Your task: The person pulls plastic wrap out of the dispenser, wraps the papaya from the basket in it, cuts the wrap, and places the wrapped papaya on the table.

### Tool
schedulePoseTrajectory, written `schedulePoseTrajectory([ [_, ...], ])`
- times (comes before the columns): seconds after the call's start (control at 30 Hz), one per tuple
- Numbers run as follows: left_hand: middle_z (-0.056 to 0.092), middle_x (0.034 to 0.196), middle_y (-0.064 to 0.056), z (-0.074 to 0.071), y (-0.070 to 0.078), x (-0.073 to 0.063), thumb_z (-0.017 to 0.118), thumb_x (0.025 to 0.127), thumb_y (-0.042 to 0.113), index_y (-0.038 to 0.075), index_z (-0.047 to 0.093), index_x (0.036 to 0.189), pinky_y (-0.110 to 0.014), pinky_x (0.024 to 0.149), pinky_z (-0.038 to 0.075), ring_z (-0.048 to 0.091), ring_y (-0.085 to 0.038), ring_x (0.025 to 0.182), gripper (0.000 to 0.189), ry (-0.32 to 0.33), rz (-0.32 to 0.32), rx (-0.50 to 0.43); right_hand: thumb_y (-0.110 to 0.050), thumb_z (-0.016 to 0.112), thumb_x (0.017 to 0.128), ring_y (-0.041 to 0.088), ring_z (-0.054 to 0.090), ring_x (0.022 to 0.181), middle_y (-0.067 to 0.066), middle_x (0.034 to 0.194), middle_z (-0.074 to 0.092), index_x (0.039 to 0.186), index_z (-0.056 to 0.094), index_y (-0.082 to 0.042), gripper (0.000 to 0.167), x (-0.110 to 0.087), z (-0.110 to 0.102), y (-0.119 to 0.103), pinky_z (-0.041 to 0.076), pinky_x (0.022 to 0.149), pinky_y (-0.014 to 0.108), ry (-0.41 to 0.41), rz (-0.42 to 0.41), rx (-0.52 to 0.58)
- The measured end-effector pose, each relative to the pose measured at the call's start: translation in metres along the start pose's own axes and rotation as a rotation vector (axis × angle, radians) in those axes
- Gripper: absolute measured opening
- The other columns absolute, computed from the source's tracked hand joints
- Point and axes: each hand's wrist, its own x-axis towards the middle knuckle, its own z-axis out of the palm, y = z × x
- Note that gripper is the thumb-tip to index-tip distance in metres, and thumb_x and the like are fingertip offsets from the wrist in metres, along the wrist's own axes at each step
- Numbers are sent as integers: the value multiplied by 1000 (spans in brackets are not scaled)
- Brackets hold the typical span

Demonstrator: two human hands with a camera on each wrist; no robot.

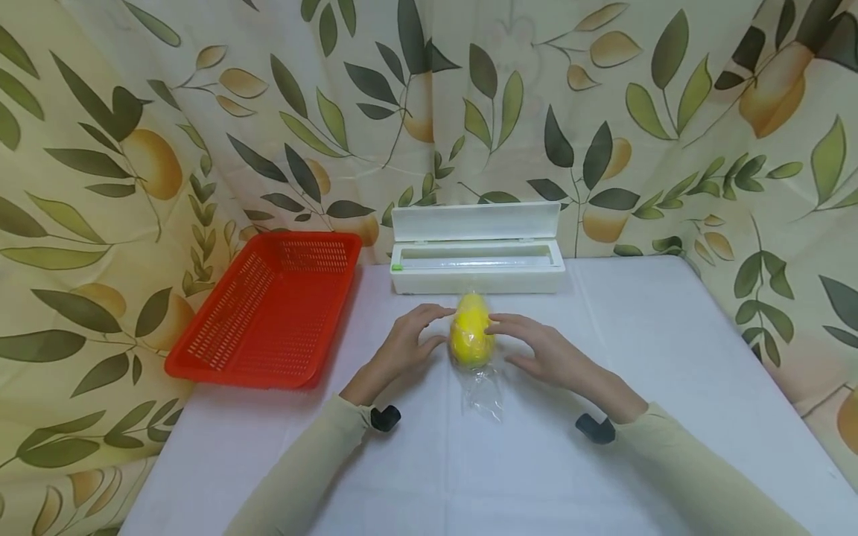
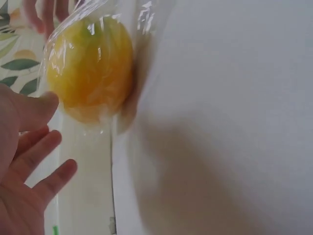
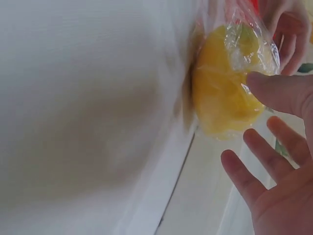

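A yellow, oblong fruit (image 1: pixel 471 331), wrapped in clear plastic film, lies lengthwise on the white-covered table. A loose tail of the film (image 1: pixel 484 394) spreads out from its near end. My left hand (image 1: pixel 407 339) is at the fruit's left side, fingers spread and loosely bent. On the opposite side my right hand (image 1: pixel 551 351) is held much the same way, its fingertips close to the film. In the left wrist view the wrapped fruit (image 2: pixel 93 68) appears beside the left thumb; whether the fingers touch it, I cannot tell. The right thumb overlaps the wrapped fruit (image 3: pixel 222 90) in the right wrist view.
Behind the fruit stands a long white film dispenser box (image 1: pixel 477 281) with its lid raised and a roll of film (image 1: pixel 476 262) inside. A red perforated plastic basket (image 1: pixel 271 316) is on the left. Leaf-patterned curtains (image 1: pixel 496 97) surround the table (image 1: pixel 643 476).
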Motion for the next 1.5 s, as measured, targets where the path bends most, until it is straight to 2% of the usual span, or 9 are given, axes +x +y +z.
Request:
schedulePoseTrajectory([
  [0.1,64,131,-11,-2,4,-11,82,85,-1,8,69,128,-37,106,49,61,-25,124,45,18,68,9,2,83,81,38,49,138,11,156,48,132,65,-22,59,-5,-1,-1,49,102,55,-41,-18,-36],
  [0.23,59,136,-13,0,10,-22,84,82,-2,9,72,121,-39,107,49,59,-28,127,42,-37,135,6,5,84,78,39,46,140,10,161,41,129,66,-24,62,-10,2,-2,50,101,55,-76,-67,-79],
  [0.37,54,143,-10,5,16,-26,85,82,1,12,73,119,-42,107,49,55,-28,131,41,-101,158,46,5,87,75,39,42,142,10,162,38,125,68,-23,60,-11,9,-2,49,103,53,-97,-107,-99],
  [0.57,52,146,-8,8,22,-26,87,82,6,15,73,121,-37,110,46,53,-24,134,43,-117,166,105,2,89,74,38,40,144,10,161,40,108,74,-22,44,-9,13,-4,46,106,54,-77,-147,-100],
  [0.83,48,144,-14,16,20,-22,92,77,15,13,71,124,-44,107,48,46,-28,135,52,-110,216,97,-6,88,80,35,47,138,10,152,52,88,76,-22,22,-5,13,-3,46,107,54,1,-128,-47],
  [1.0,49,139,-15,25,20,-19,98,70,30,13,67,123,-43,106,49,47,-29,131,64,-67,277,176,-7,85,83,38,51,135,13,148,56,89,75,-22,19,-3,14,-5,47,103,59,48,-85,29],
  [1.13,52,134,-12,28,23,-16,94,74,31,14,68,118,-36,108,47,50,-26,127,54,-25,309,250,-7,84,84,37,51,134,13,147,56,90,74,-23,20,-2,17,-5,47,103,59,63,-54,61],
  [1.33,56,131,-10,30,25,-16,89,79,20,16,74,111,-32,107,46,53,-24,124,36,9,305,251,-9,83,85,37,53,133,13,146,58,91,75,-19,14,-2,18,-5,47,104,59,80,-42,89],
  [1.5,51,139,-9,31,27,-18,95,72,40,18,69,120,-34,109,45,48,-24,132,59,-40,271,283,-15,80,90,39,52,134,12,147,57,90,75,-16,5,-2,17,-4,45,105,61,83,-2,98],
])
